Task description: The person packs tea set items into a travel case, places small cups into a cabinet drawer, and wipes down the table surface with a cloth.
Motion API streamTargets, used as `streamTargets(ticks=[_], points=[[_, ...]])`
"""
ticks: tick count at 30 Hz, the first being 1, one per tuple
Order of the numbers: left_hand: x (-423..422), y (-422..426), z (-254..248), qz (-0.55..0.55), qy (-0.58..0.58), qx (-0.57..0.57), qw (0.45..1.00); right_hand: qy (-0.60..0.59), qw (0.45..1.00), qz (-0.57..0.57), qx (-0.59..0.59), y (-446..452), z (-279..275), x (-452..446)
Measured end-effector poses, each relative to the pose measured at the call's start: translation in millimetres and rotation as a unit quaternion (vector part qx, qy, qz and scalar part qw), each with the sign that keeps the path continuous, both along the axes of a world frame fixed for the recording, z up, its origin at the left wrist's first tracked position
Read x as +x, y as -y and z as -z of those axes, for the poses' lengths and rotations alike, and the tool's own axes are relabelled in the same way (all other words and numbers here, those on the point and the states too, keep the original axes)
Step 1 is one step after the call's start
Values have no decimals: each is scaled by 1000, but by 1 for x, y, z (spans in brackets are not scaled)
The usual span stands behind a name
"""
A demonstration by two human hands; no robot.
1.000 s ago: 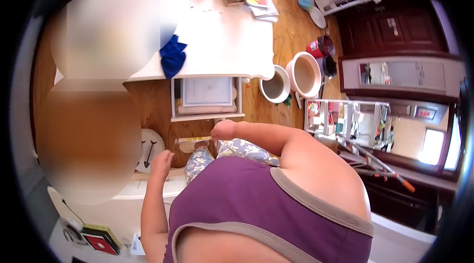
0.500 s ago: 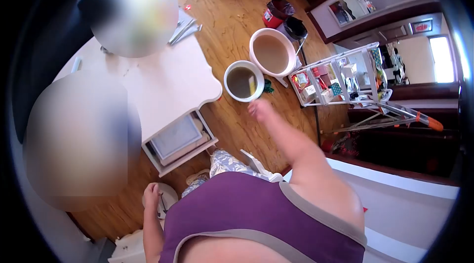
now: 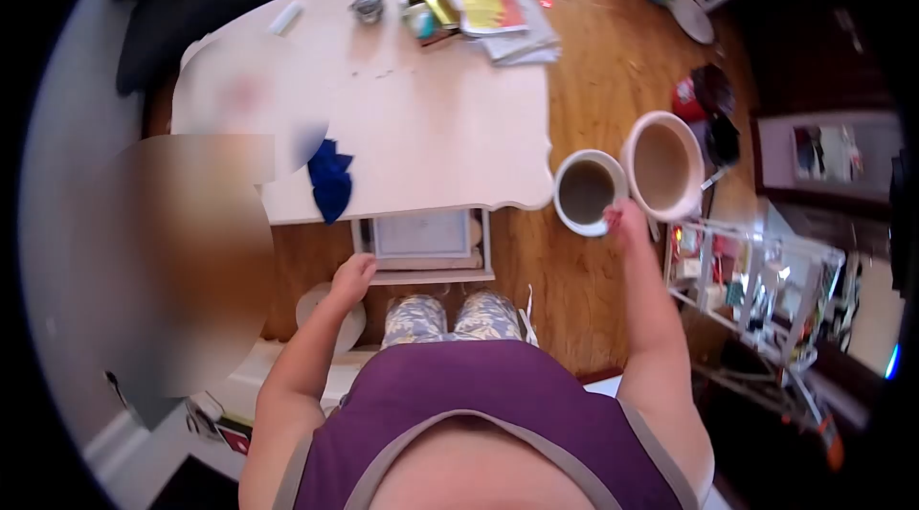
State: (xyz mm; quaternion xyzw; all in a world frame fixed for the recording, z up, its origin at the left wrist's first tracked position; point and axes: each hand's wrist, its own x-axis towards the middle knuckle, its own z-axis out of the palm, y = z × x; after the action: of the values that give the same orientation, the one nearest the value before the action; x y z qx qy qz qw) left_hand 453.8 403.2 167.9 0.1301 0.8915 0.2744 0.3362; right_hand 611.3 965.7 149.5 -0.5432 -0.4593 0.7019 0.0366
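Observation:
My right hand (image 3: 627, 221) is at the near right rim of a white bucket (image 3: 561, 207) of dark, murky water. Its fingers are bent together around a small reddish patch that I cannot make out. By the left end of an open drawer (image 3: 431, 276) under the white table (image 3: 459, 146), my left hand (image 3: 356, 274) has its fingers curled together, with nothing visible in them. A framed white panel (image 3: 421, 234) lies inside the drawer. On the table's front edge lies a dark blue cloth (image 3: 331, 182).
A larger pink tub (image 3: 662, 165) of brownish water touches the bucket's right side. Beyond it stand lidless bins (image 3: 720, 141). A wheeled white rack (image 3: 747, 280) is at the right. Papers (image 3: 490, 0), a small box and a jar (image 3: 368, 7) sit on the table.
The view has swung back over the table. My right hand went from near the drawer to the bucket and is now at its rim. The yellow thing seen in the bucket is no longer visible.

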Motion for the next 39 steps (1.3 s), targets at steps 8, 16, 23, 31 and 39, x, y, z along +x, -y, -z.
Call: streamTargets(ticks=[8, 16, 23, 31, 39], points=[[-56, 1, 73, 4, -253, -74, 965, 13, 856, -360, 370, 130, 107, -147], [-137, -16, 125, -102, -318, -141, 932, 13, 663, -405, 629, 161, 169, -309], [-201, -10, 173, -214, -295, -182, 913, 157, 593, -397, 683, 191, 206, -346], [-284, 48, 167, -339, -391, 40, 855, 163, 600, -411, 667, 187, 203, -339], [-429, 69, 219, -296, -333, -225, 867, 167, 600, -426, 657, 186, 198, -339]])
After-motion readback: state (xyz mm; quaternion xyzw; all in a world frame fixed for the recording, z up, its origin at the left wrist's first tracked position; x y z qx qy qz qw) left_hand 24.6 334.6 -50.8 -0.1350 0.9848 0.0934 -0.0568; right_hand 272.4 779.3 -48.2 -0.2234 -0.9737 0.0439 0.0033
